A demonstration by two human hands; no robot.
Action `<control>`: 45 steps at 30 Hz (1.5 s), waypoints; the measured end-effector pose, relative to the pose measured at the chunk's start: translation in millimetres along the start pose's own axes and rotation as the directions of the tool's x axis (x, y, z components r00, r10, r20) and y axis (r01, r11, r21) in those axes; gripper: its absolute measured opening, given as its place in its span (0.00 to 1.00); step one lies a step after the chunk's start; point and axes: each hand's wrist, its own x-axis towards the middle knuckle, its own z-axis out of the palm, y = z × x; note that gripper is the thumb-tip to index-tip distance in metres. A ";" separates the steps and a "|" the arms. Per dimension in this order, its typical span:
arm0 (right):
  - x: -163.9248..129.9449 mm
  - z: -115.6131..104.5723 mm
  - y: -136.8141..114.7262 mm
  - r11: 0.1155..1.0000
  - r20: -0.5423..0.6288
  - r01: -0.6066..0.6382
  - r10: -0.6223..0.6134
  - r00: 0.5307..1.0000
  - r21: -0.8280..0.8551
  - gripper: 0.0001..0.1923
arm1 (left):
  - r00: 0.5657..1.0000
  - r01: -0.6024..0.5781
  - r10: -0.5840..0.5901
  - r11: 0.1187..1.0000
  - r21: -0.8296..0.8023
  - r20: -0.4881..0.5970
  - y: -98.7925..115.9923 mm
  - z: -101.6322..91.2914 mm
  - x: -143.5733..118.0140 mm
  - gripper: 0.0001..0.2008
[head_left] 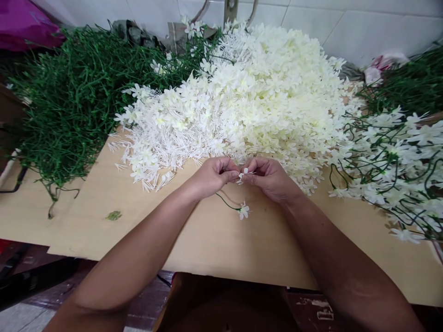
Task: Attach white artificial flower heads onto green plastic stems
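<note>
My left hand (220, 175) and my right hand (265, 177) meet above the board, thumbs and fingertips pinched close together. Between them is a small white artificial flower (246, 171), mostly covered by my fingers. From under my left hand a thin green stem (226, 201) curves down to another white flower (244, 210) at its end. The stem's upper part is hidden by the left hand. Right behind both hands lies a big heap of white flower heads (277, 97), with loose white stamen-like pieces (169, 143) spread at its left side.
A tangled pile of green stems (69, 92) lies at left. Stemmed white flowers (398, 152) are heaped at right, with more green stems (408, 78) behind. A green scrap (113, 215) sits on the tan board (138, 235). A tiled wall (332, 23) stands at the back.
</note>
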 end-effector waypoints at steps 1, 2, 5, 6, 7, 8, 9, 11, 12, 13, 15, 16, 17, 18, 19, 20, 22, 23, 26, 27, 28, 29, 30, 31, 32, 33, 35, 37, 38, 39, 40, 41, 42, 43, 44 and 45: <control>-0.2 -0.1 -0.2 1.000 0.000 -0.010 0.010 1.000 -0.007 0.21 | 1.000 0.009 -0.009 1.000 0.003 0.002 0.2 -0.1 0.1 0.03; -0.4 0.0 -0.3 1.000 -0.002 -0.020 0.020 1.000 -0.012 0.21 | 1.000 0.016 -0.016 1.000 0.006 0.005 0.4 -0.2 0.2 0.03; -0.9 0.7 0.2 0.999 -0.020 -0.048 0.048 0.999 -0.018 0.20 | 1.000 0.021 -0.022 0.999 0.024 0.011 0.1 -0.4 0.6 0.04; -0.9 1.2 0.4 0.998 -0.028 -0.058 0.058 0.998 -0.014 0.20 | 1.000 0.020 -0.021 0.999 0.033 0.016 -0.2 -0.7 0.8 0.04; -0.9 1.6 0.7 0.998 -0.035 -0.068 0.068 0.997 -0.007 0.20 | 1.000 0.020 -0.021 0.999 0.041 0.023 -0.5 -1.1 0.9 0.04; -0.9 2.0 0.7 0.997 -0.042 -0.076 0.076 0.996 0.002 0.20 | 0.999 0.022 -0.023 0.999 0.047 0.031 -0.7 -1.7 1.0 0.03; -0.8 2.3 0.7 0.996 -0.046 -0.084 0.085 0.995 0.011 0.20 | 0.999 0.023 -0.025 0.998 0.054 0.038 -0.9 -2.3 1.2 0.03; -0.7 2.5 0.0 0.995 -0.049 -0.099 0.100 0.994 0.019 0.21 | 0.998 0.024 -0.028 0.997 0.073 0.055 -0.6 -3.9 1.5 0.03; -0.7 2.4 -0.6 0.994 -0.047 -0.107 0.107 0.993 0.020 0.21 | 0.997 0.026 -0.031 0.996 0.086 0.066 -0.1 -4.7 1.7 0.03; -0.8 2.1 -1.2 0.993 -0.043 -0.114 0.115 0.992 0.019 0.21 | 0.996 0.027 -0.035 0.995 0.100 0.079 0.7 -5.5 1.9 0.03; -1.1 1.5 -2.7 0.992 -0.029 -0.126 0.126 0.992 0.014 0.21 | 0.993 0.026 -0.040 0.991 0.128 0.108 3.0 -6.5 2.3 0.03; -1.3 1.3 -3.4 0.991 -0.021 -0.131 0.131 0.991 0.012 0.21 | 0.992 0.025 -0.042 0.990 0.141 0.119 4.4 -6.8 2.6 0.03; -1.5 1.1 -4.1 0.990 -0.014 -0.137 0.137 0.990 0.011 0.21 | 0.991 0.024 -0.044 0.988 0.155 0.128 5.8 -7.0 2.8 0.03; -1.7 1.1 -4.8 0.990 -0.009 -0.143 0.143 0.990 0.009 0.21 | 0.990 0.025 -0.047 0.986 0.167 0.133 7.1 -7.1 2.9 0.03; -1.8 1.3 -5.4 0.989 -0.004 -0.150 0.150 0.989 0.007 0.21 | 0.989 0.029 -0.054 0.983 0.179 0.137 8.3 -7.1 2.9 0.03; -1.9 1.6 -5.9 0.988 -0.002 -0.157 0.157 0.988 0.004 0.21 | 0.988 0.036 -0.063 0.981 0.191 0.141 9.3 -7.0 2.9 0.03; -1.8 2.3 -6.6 0.986 -0.002 -0.169 0.169 0.986 -0.003 0.22 | 0.986 0.047 -0.079 0.977 0.206 0.148 10.6 -6.7 2.6 0.03; -1.7 2.6 -6.7 0.985 -0.004 -0.172 0.172 0.985 -0.006 0.22 | 0.986 0.049 -0.081 0.977 0.209 0.148 10.9 -6.5 2.5 0.04; -1.3 3.7 -6.1 0.984 -0.022 -0.179 0.178 0.984 -0.014 0.22 | 0.987 0.041 -0.072 0.976 0.213 0.143 10.1 -6.3 2.4 0.05; -1.3 4.1 -5.7 0.983 -0.030 -0.182 0.181 0.983 -0.016 0.22 | 0.988 0.036 -0.066 0.977 0.210 0.138 9.3 -6.3 2.5 0.05; -1.2 4.5 -5.3 0.983 -0.041 -0.184 0.184 0.982 -0.015 0.22 | 0.989 0.031 -0.060 0.978 0.207 0.138 8.3 -6.3 2.8 0.05; -1.2 4.8 -4.9 0.982 -0.053 -0.186 0.186 0.981 -0.011 0.22 | 0.989 0.025 -0.053 0.979 0.201 0.138 7.3 -6.3 3.1 0.04; -1.2 5.0 -4.4 0.983 -0.068 -0.186 0.185 0.980 -0.001 0.22 | 0.990 0.020 -0.047 0.982 0.189 0.137 6.3 -6.1 3.5 0.04; -1.2 5.1 -4.1 0.983 -0.081 -0.183 0.184 0.980 0.016 0.22 | 0.991 0.018 -0.041 0.985 0.170 0.131 5.3 -5.8 3.8 0.03; -1.1 4.9 -3.7 0.983 -0.088 -0.180 0.183 0.979 0.042 0.22 | 0.992 0.021 -0.039 0.989 0.144 0.122 4.6 -5.3 4.1 0.02; -1.0 4.5 -3.4 0.982 -0.086 -0.177 0.183 0.979 0.071 0.22 | 0.993 0.027 -0.040 0.993 0.115 0.109 4.2 -4.7 4.4 0.03; -0.7 3.1 -3.0 0.975 -0.052 -0.178 0.187 0.981 0.135 0.21 | 0.996 0.035 -0.041 0.997 0.071 0.080 4.1 -2.9 4.7 0.05; -0.3 1.5 -2.8 0.966 -0.012 -0.174 0.179 0.984 0.192 0.19 | 0.997 0.026 -0.030 0.997 0.067 0.066 4.9 -1.3 4.5 0.08; -0.1 0.9 -2.8 0.963 -0.001 -0.168 0.172 0.985 0.211 0.19 | 0.998 0.020 -0.025 0.997 0.080 0.063 5.4 -0.6 4.4 0.09; 0.0 0.4 -2.8 0.960 0.003 -0.162 0.166 0.986 0.226 0.18 | 0.998 0.016 -0.022 0.995 0.098 0.060 6.0 -0.2 4.1 0.10; 0.1 0.2 -2.9 0.959 0.003 -0.156 0.160 0.987 0.236 0.18 | 0.998 0.014 -0.021 0.993 0.117 0.056 6.5 0.0 3.8 0.10; 0.0 0.1 -2.9 0.958 0.003 -0.153 0.157 0.988 0.241 0.17 | 0.999 0.011 -0.018 0.991 0.134 0.051 6.9 0.1 3.4 0.11; -0.1 0.0 -2.8 0.958 0.005 -0.152 0.155 0.988 0.243 0.17 | 0.999 0.003 -0.010 0.989 0.146 0.049 7.1 -0.1 3.0 0.11; -0.3 -0.1 -2.8 0.958 0.010 -0.151 0.153 0.988 0.244 0.16 | 0.999 -0.014 0.006 0.988 0.152 0.053 7.1 -0.4 2.5 0.11; -0.6 -0.3 -2.6 0.958 0.015 -0.148 0.149 0.989 0.246 0.16 | 0.998 -0.037 0.028 0.988 0.150 0.061 6.8 -0.8 2.1 0.11; -0.9 -0.6 -2.4 0.957 0.021 -0.146 0.145 0.989 0.249 0.15 | 0.996 -0.060 0.050 0.988 0.142 0.073 6.2 -1.3 1.7 0.10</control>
